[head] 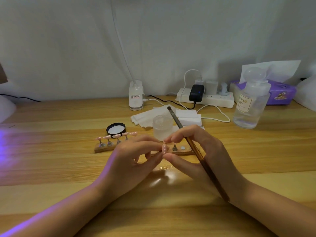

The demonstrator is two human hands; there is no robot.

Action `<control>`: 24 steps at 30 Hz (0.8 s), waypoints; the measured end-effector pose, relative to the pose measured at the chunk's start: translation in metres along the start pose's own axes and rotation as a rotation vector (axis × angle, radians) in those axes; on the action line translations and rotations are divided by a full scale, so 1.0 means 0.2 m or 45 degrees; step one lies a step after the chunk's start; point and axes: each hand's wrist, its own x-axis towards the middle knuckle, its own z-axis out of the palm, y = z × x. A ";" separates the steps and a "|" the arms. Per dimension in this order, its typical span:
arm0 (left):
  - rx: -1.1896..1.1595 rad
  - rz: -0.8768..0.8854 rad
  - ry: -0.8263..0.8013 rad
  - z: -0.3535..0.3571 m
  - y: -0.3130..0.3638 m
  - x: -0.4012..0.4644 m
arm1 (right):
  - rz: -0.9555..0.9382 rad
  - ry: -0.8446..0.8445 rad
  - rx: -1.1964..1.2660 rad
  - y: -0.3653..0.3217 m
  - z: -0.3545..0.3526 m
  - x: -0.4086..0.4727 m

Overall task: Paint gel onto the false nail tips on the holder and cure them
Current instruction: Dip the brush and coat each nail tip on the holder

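A wooden nail holder lies across the table's middle, with several pink nail tips on metal stands at its left end. One bare stand shows between my hands. My left hand and my right hand meet over the holder and both pinch one pink nail tip. My right hand also holds an amber-handled gel brush, its bristles pointing up and away. An open frosted gel jar stands just behind my hands, its black lid lying to the left.
White wipes and white blocks lie behind the jar. A clear pump bottle, a purple tissue pack, a power strip with cables and a clip lamp base stand at the back. Purple light falls from the left.
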 end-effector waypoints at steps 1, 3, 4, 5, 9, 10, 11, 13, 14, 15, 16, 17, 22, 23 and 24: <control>-0.014 -0.025 0.036 0.00 -0.01 0.00 | 0.003 0.007 -0.003 0.00 -0.01 0.01; -0.039 -0.081 0.114 0.00 -0.02 -0.01 | 0.051 0.038 0.061 0.01 -0.03 0.03; -0.049 -0.118 0.151 0.00 -0.02 -0.01 | 0.098 0.052 0.124 0.01 -0.05 0.04; -0.057 -0.154 0.183 -0.01 -0.02 -0.01 | 0.153 0.068 0.186 0.01 -0.06 0.06; -0.148 -0.291 0.279 -0.02 -0.02 -0.01 | 0.469 0.134 0.390 0.03 -0.10 0.15; -0.189 -0.332 0.299 -0.02 -0.02 -0.01 | 0.539 0.129 0.367 0.05 -0.11 0.19; -0.222 -0.367 0.318 -0.02 -0.03 -0.01 | 0.583 0.116 0.326 0.07 -0.11 0.23; -0.254 -0.401 0.337 -0.02 -0.03 0.00 | 0.608 0.074 0.244 0.12 -0.12 0.30; -0.258 -0.406 0.337 -0.02 -0.04 0.00 | 0.617 0.047 0.211 0.14 -0.12 0.34; -0.261 -0.414 0.337 -0.02 -0.04 0.00 | 0.632 0.017 0.181 0.16 -0.11 0.37; -0.267 -0.426 0.340 -0.02 -0.04 -0.01 | 0.643 -0.017 0.151 0.17 -0.10 0.40; -0.275 -0.438 0.343 -0.02 -0.04 -0.01 | 0.653 -0.051 0.119 0.19 -0.09 0.42; -0.280 -0.475 0.351 -0.02 -0.04 0.00 | 0.654 -0.155 -0.106 0.23 -0.01 0.49; -0.279 -0.477 0.352 -0.02 -0.04 0.00 | 0.651 -0.178 -0.145 0.23 0.00 0.50; -0.282 -0.481 0.353 -0.02 -0.04 0.00 | 0.650 -0.203 -0.162 0.23 0.02 0.50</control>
